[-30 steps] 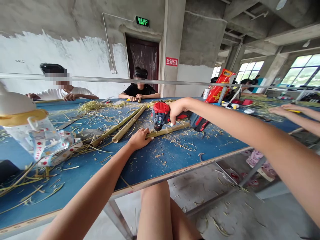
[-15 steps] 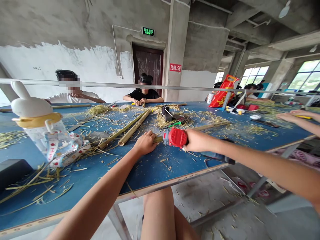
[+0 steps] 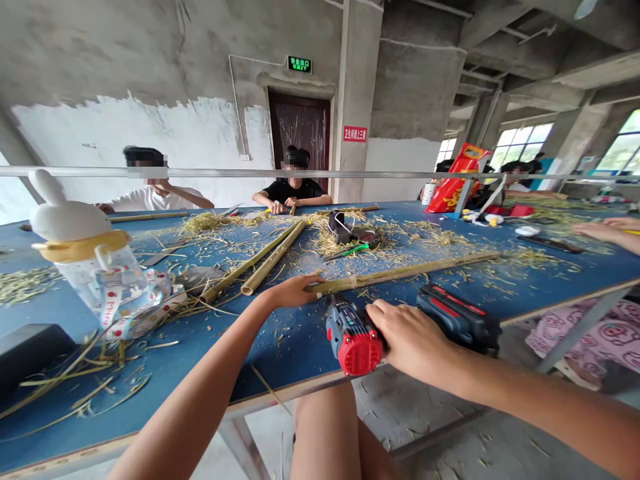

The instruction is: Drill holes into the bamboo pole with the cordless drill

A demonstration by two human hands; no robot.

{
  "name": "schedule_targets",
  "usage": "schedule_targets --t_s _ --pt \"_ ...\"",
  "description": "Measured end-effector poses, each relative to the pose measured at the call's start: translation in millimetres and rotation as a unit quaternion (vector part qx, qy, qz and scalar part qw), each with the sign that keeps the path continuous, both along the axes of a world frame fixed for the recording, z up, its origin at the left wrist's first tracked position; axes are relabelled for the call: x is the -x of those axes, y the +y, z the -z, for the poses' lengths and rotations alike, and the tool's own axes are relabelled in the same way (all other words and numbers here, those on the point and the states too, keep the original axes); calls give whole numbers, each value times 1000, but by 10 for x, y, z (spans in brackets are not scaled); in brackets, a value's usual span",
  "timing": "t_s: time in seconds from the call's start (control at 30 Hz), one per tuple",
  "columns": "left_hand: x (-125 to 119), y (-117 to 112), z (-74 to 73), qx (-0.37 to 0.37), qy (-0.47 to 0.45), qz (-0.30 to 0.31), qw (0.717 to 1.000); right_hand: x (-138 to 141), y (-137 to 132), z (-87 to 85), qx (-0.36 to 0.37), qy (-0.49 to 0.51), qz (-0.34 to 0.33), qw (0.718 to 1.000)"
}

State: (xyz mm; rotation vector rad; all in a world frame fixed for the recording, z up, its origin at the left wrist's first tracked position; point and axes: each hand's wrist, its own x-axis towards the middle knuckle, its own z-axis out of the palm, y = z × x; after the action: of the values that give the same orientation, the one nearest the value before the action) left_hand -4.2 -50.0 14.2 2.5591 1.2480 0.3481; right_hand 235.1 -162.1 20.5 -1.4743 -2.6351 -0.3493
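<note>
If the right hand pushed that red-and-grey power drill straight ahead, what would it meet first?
Probably the long greenish-tan bamboo pole, near its end by the left hand; whether the drill touches it now is unclear.

Bamboo pole [image 3: 400, 272], drill [image 3: 353, 333] in right hand [image 3: 413, 340]

Smooth, woody bamboo pole [image 3: 400, 273] here on a matt desk [image 3: 295, 350], hard plastic on the drill [image 3: 353, 330], glossy plastic bag [image 3: 453, 183] yonder, metal rail [image 3: 225, 173], and rough, bare plaster up the wall [image 3: 125, 53]!
</note>
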Motion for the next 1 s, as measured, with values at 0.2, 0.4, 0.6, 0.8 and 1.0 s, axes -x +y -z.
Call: schedule_targets --t_s 0.2,0.4,0.6,0.8,1.0 --pt "-24 16 39 37 -16 2 999 -23 -22 101 -29 -15 -21 999" --pt "-45 -24 -5 -1 24 -4 1000 -14 -30 104 -14 -22 -35 999" --pt "-79 -28 69 -71 56 -36 995 -21 4 -7 51 -7 -53 997" --pt "-113 -25 184 -134 62 -51 988 35 5 -47 41 -33 -32 998" --pt "-159 -27 205 -169 72 -66 981 7 -20 -102 17 -17 -25 999"
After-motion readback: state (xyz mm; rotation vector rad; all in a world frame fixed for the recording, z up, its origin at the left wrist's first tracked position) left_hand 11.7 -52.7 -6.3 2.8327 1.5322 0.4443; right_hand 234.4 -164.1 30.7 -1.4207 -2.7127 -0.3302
